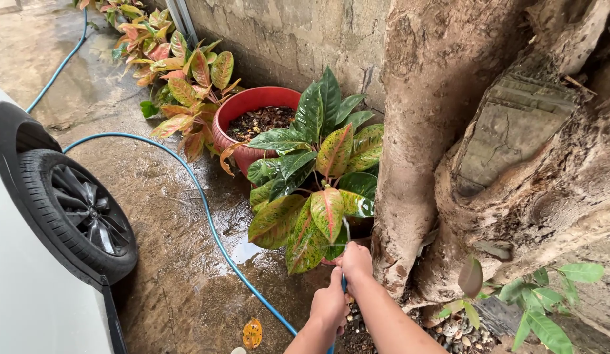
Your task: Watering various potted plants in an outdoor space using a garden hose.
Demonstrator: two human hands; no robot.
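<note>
Here, in the head view, a thick tree trunk [449, 131] stands just right of the hands, and a leafy plant [314, 177] with green and pink leaves blocks the space in front of them. Behind it sits one red pot [242, 115] of dark soil. One car wheel [75, 213] is at the left. One blue hose [206, 210] curves over the wet ground to the hands. The left hand [330, 305] and right hand [356, 261] both close around its end, low at the bottom centre.
</note>
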